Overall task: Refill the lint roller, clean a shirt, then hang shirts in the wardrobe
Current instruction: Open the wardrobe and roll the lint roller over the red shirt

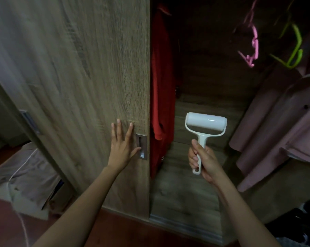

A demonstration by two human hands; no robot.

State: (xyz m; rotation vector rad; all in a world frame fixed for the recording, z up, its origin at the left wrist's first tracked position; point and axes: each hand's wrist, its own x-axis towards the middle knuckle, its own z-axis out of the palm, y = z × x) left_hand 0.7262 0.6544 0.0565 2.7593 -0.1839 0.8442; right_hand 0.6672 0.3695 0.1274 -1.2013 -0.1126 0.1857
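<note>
My right hand (203, 162) grips the handle of a white lint roller (205, 123), held upright in front of the open wardrobe. My left hand (123, 146) lies flat, fingers spread, against the wooden sliding door (79, 77), its thumb at the recessed metal handle (141, 147). A red shirt (161, 86) hangs inside just past the door's edge. A mauve shirt (278, 122) hangs at the right. Empty pink hanger (252, 49) and green hanger (294, 50) dangle above it.
The wardrobe's wooden floor (182, 184) and bottom track (186, 227) lie below the roller. A grey garment (26, 172) with a white cord rests on a box at lower left. Dark items (296, 223) sit at the lower right.
</note>
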